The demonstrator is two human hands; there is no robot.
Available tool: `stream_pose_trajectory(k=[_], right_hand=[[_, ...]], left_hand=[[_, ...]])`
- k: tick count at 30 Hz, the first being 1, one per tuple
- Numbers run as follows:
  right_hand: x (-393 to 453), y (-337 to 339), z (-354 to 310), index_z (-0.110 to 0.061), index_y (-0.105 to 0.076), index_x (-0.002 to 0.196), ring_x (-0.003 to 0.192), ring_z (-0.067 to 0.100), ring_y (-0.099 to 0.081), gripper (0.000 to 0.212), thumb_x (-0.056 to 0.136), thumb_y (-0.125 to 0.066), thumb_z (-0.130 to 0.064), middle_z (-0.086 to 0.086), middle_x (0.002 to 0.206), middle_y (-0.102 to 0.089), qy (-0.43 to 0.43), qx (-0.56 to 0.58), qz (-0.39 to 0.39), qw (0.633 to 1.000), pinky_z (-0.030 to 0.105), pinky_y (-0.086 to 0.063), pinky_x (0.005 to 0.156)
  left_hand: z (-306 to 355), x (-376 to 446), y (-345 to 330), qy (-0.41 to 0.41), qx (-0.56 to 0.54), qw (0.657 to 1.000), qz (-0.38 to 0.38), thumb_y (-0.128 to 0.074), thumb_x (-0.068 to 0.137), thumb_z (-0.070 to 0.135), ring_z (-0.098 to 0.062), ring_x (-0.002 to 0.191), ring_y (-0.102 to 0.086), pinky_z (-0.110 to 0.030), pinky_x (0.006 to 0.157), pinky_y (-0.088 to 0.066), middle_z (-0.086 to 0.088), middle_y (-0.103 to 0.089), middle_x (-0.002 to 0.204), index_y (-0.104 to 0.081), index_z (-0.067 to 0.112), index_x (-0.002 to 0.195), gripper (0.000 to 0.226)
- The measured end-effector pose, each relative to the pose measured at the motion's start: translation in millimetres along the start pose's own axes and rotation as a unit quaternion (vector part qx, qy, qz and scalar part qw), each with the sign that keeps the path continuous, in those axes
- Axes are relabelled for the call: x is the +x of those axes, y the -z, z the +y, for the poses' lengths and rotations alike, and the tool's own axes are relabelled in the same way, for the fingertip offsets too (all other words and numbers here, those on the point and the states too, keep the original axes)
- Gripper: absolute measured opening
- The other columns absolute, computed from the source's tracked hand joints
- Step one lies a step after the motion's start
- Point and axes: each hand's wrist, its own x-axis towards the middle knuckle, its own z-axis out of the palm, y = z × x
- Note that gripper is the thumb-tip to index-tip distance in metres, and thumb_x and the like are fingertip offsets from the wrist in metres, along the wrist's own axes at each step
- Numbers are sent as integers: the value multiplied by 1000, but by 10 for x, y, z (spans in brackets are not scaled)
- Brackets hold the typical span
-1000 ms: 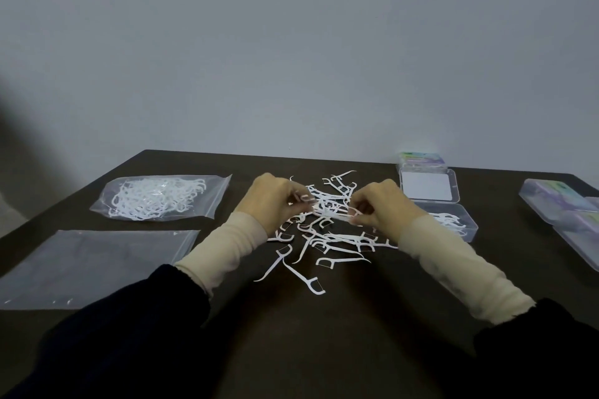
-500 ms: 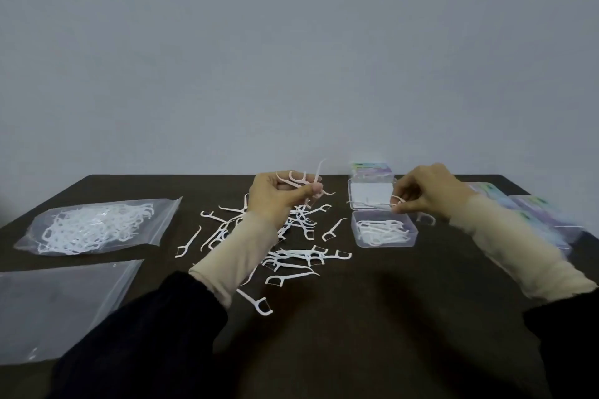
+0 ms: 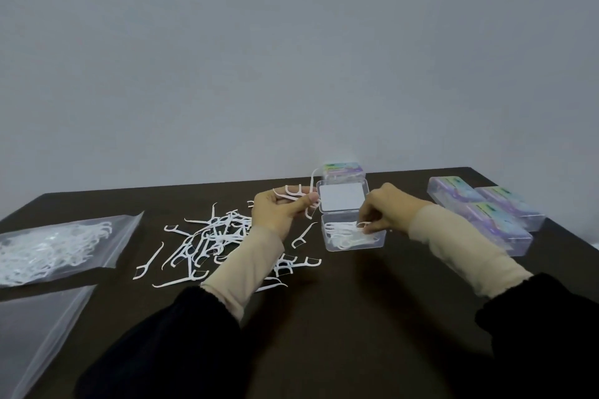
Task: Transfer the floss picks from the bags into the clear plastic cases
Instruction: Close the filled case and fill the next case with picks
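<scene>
A pile of loose white floss picks lies on the dark table, left of centre. My left hand holds a small bunch of picks above the table, just left of the open clear case. The case has several picks inside, and its lid lies flat behind it. My right hand pinches a floss pick down inside the case. A bag full of picks lies at the far left.
A flat clear bag lies at the near left. Three closed cases with coloured labels sit at the right near the table edge. Another closed case stands behind the open lid, by the wall.
The view swung right. My right hand carried a pick from the pile over to the open case and lowered it in. My left hand lifted with its bunch of picks.
</scene>
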Motion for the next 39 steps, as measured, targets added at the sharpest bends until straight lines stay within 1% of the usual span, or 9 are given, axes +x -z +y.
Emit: stream_pose_trajectory(k=[4,9,14,19,23,30,34,37,39], right_hand=[[-41,-23,-39,-7,-64,116,100,20,-62,30,87,-61,-12,10,113,-66,17,7,-16,1000,14,-41,79],[-70,-10,-48,-10,-64,118,90,14,-60,31,87,-61,-14,8,111,-66,30,4,-1,1000,15,-42,79],[-30,20,28,-7,-68,109,79,7,-55,26,85,-65,-15,8,106,-69,22,18,45,999,16,-44,80],[-15,15,69,-6,-70,106,88,16,-60,24,85,-65,-16,10,106,-68,6,47,113,992,17,-42,77],[24,43,-5,-7,-70,107,86,19,-56,25,84,-65,-17,12,103,-65,12,69,181,981,15,-37,74],[298,-254,-192,-4,-70,99,78,17,-50,21,86,-64,-19,6,83,-56,27,27,70,997,21,-36,71],[275,-335,-80,-6,-70,101,76,12,-53,22,83,-68,-17,1,85,-57,27,89,117,989,20,-43,74],[159,-322,1,-11,-68,107,75,1,-56,23,83,-65,-10,-1,90,-63,6,212,218,953,5,-44,71],[79,-291,25,-12,-64,112,85,3,-62,28,84,-65,-10,1,97,-67,-8,337,190,922,6,-47,73]], left_hand=[[-61,7,-35,16,-11,1000,0,-70,73,-7,-5,52,-64,-15,53,-52,4,-69,57,-67,-4,84,12],[-112,-6,-66,25,-26,999,-6,-70,73,-7,-6,53,-65,-16,55,-54,2,-69,59,-67,-2,82,10],[-171,0,-96,38,-37,999,-8,-70,73,-6,-9,55,-66,-21,60,-56,0,-70,61,-68,3,77,10],[-178,5,-119,40,-51,998,-6,-70,72,-6,-13,58,-67,-28,66,-57,-3,-71,64,-68,0,80,10],[-121,-9,-138,29,-69,997,21,-69,73,-9,-10,52,-66,-19,53,-55,0,-69,58,-66,-6,87,14],[-188,8,-108,-48,18,996,76,-77,69,-2,-14,63,-67,-27,71,-56,4,-70,61,-69,12,72,17],[-164,-9,-125,-56,21,997,53,-75,70,-4,-7,53,-63,-18,56,-52,5,-68,56,-64,12,75,20],[-180,-5,-158,-44,17,997,53,-76,69,-3,-10,51,-62,-18,53,-52,-1,-67,58,-59,11,80,25],[-203,4,-198,-30,12,998,51,-77,70,-2,-15,56,-64,-21,58,-54,-7,-68,66,-56,11,82,27]])
